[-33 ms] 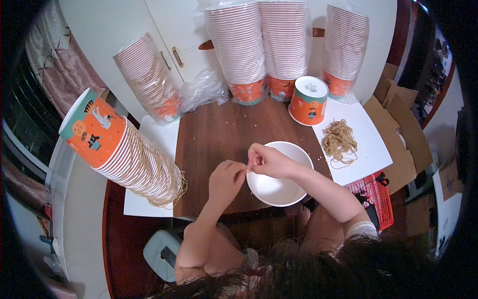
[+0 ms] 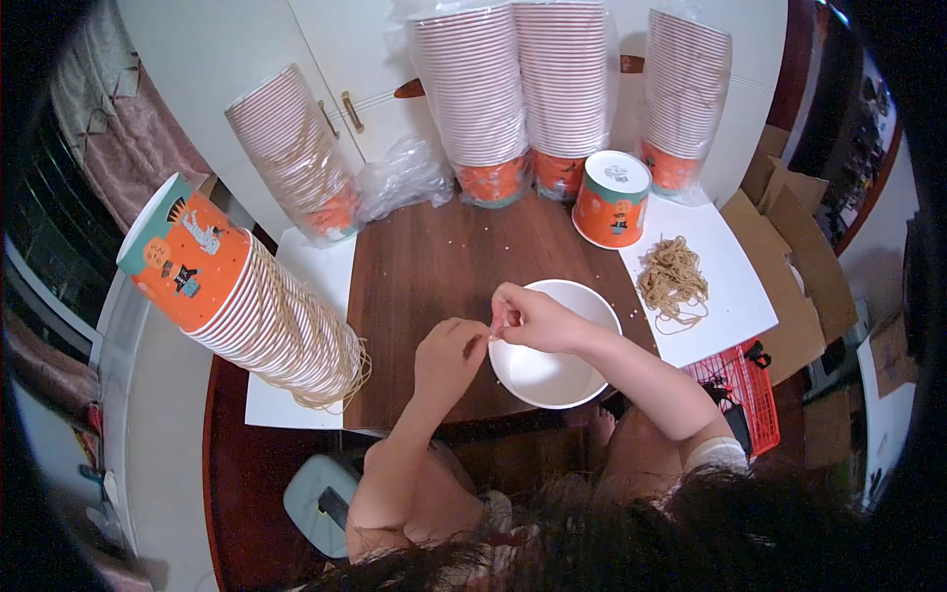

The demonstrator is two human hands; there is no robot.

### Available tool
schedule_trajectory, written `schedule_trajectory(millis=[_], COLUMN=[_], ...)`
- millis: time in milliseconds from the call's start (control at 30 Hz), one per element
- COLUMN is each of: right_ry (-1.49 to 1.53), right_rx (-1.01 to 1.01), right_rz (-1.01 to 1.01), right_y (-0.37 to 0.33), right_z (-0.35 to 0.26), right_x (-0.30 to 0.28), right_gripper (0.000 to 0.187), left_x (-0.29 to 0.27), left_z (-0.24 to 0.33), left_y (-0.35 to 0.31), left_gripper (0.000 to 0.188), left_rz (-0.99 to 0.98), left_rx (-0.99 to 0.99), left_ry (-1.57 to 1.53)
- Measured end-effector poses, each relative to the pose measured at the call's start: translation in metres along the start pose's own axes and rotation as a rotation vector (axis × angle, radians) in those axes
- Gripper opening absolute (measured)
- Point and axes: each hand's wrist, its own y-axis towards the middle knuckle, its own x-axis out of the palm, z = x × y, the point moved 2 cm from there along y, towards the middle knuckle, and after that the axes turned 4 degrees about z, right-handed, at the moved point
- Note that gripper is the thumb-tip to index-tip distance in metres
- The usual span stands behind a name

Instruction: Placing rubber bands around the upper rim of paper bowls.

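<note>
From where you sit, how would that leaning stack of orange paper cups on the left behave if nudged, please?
The leaning stack of paper cups probably feels light. Resting tilted on its side, it may roll or slide apart. The rubber bands draped around it might slip off.

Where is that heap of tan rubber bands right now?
In the head view, the loose pile of tan rubber bands lies on the white sheet at the person's right, beside the white bowl and just below the single upside-down orange paper cup.

I see bare forearms, a short white sleeve (image 2: 717,452) at lower right, and dark hair (image 2: 631,538) along the bottom.
</note>
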Motion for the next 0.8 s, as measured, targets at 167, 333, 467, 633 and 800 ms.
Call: schedule_trajectory(millis=[167, 333, 467, 633, 800], right_ry=[0.014, -0.024, -0.036, -0.068, -0.087], right_rx=[-0.001, 0.013, 0.022, -0.019, -0.025], right_rz=[0.003, 0.005, 0.003, 0.017, 0.012], right_y=[0.0000, 0.0008, 0.0000, -0.0008, -0.0004], right_z=[-0.0038, -0.0036, -0.0049, -0.0067, -0.0046], right_x=[0.0002, -0.0010, -0.0011, 0.0010, -0.0011], right_gripper=[0.017, 0.018, 0.018, 0.017, 0.019], left_x=[0.0001, 0.0021, 0.0047, 0.0075, 0.0046], left_z=[-0.0005, -0.0051, -0.0051, -0.0067, -0.0021], left_y=[-0.0013, -0.0003, 0.0003, -0.0012, -0.0014], left_gripper=[0.010, 0.010, 0.012, 0.013, 0.012], left_rz=[-0.052, -0.094, -0.095, -0.090, -0.079], left_rx=[-0.237, -0.360, -0.404, -0.413, -0.379], left_ry=[-0.235, -0.424, -0.450, -0.451, -0.280])
